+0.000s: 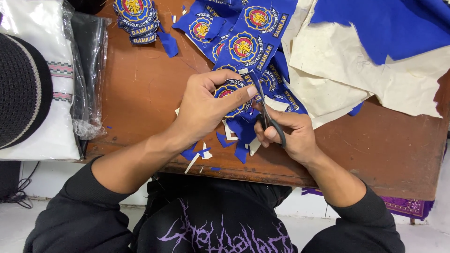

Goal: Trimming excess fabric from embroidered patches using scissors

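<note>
brown table (150, 89) lies under both hands. i see my left hand (206, 105) pinching a round blue patch (230, 93), while my right hand (286, 133) grips black scissors (268, 117) cutting its edge. blue scraps (234, 140) sit just below; a patch stack (136, 18) well beyond.

I see my own two bare arms, black sleeves pushed up near the elbows. My left hand (206, 105) and right hand (288, 133) wear no gloves or rings. My black top carries spiky purple lettering-style print across the chest.
</note>
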